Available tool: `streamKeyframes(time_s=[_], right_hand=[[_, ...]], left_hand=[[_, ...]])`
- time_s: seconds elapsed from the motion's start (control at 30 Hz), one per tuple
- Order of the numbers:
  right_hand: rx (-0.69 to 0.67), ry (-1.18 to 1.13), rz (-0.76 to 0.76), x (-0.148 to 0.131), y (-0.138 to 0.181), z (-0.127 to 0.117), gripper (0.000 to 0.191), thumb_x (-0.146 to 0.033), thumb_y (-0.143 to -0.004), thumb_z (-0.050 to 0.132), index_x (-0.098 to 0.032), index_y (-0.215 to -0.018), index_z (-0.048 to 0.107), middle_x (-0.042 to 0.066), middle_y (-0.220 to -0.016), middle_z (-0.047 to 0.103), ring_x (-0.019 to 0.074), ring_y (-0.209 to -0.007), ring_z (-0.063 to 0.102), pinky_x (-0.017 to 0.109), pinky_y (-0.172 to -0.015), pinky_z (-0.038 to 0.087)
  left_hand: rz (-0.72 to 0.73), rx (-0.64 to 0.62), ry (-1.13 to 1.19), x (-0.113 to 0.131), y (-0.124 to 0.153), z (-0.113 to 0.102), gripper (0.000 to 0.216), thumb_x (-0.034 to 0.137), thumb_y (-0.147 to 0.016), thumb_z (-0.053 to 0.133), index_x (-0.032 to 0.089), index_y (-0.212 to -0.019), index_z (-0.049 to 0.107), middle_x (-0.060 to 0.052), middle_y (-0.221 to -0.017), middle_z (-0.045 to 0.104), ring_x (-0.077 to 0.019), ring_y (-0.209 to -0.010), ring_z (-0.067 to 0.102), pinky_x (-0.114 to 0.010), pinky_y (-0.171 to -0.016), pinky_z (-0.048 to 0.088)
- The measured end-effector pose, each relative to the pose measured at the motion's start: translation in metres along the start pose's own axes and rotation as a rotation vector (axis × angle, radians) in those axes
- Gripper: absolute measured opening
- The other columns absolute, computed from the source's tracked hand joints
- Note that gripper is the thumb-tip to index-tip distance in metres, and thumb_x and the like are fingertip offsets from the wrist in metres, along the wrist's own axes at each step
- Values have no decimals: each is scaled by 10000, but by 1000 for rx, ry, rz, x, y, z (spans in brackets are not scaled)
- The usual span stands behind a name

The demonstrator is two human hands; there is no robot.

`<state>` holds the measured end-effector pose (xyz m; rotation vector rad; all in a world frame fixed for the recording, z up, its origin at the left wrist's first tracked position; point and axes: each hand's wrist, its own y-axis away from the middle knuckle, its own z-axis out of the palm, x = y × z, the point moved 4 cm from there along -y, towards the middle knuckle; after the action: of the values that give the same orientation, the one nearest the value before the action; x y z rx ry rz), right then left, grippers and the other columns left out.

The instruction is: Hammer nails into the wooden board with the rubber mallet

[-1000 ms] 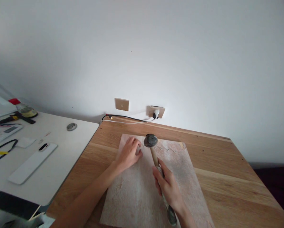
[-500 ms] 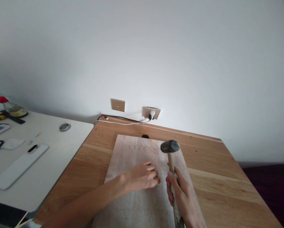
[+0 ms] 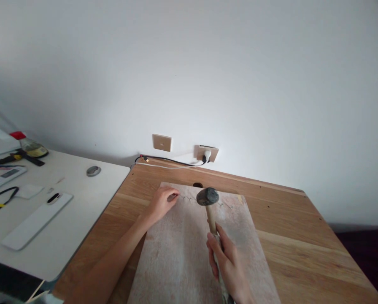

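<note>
My right hand (image 3: 225, 257) grips the wooden handle of a hammer (image 3: 208, 196) with a short, dark, blocky head. That head is over the far part of a pale, worn wooden board (image 3: 189, 249), covering part of a row of small nails (image 3: 226, 205) that stand in the wood. At the row's left end, my left hand (image 3: 163, 202) is closed in a pinch, thumb and forefinger together at what looks like the leftmost nail. The fingers mostly hide what is between them.
Under the board is a brown wooden table (image 3: 290, 249) against a white wall. Cables (image 3: 170, 166) run along its back edge to a wall socket (image 3: 212, 154). On the white table (image 3: 78, 198) at left lie a phone-like white slab (image 3: 37, 221), a tape roll (image 3: 93, 171) and a red-capped bottle (image 3: 33, 148).
My left hand has moved from the middle of the board to the far left end of the nail row. The hammer, still in my right hand, has shifted left.
</note>
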<state>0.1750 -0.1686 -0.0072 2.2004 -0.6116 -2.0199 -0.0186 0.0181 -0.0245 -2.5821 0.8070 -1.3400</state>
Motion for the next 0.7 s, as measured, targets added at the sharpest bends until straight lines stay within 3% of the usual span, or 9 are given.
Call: streamKeyframes(time_s=[0.37, 0.5, 0.7], right_hand=[[-133, 33, -14, 1, -11, 27, 676, -729, -958, 532, -145, -1297, 511, -122, -520, 426, 86, -382, 324, 186, -327, 323], [-152, 52, -20, -2, -15, 33, 711, -705, -977, 514, -122, -1384, 483, -127, -506, 428, 91, -377, 337, 185, -336, 317], [-189, 91, -63, -10, -22, 45, 780, -689, -991, 492, -78, -1473, 456, -121, -484, 440, 103, -371, 360, 196, -350, 315]], left_hand=[[8, -45, -94, 4, 4, -4, 179, 81, -879, 689, 231, -912, 781, -27, -945, 788, -172, -933, 708, -288, -880, 549], [-31, -47, -66, 4, 3, -3, 157, 117, -897, 681, 223, -939, 789, -41, -989, 794, -190, -986, 708, -320, -927, 557], [-116, -41, 98, 1, 2, -3, 408, 74, -860, 655, 217, -1235, 732, -22, -942, 799, -139, -848, 726, -255, -856, 572]])
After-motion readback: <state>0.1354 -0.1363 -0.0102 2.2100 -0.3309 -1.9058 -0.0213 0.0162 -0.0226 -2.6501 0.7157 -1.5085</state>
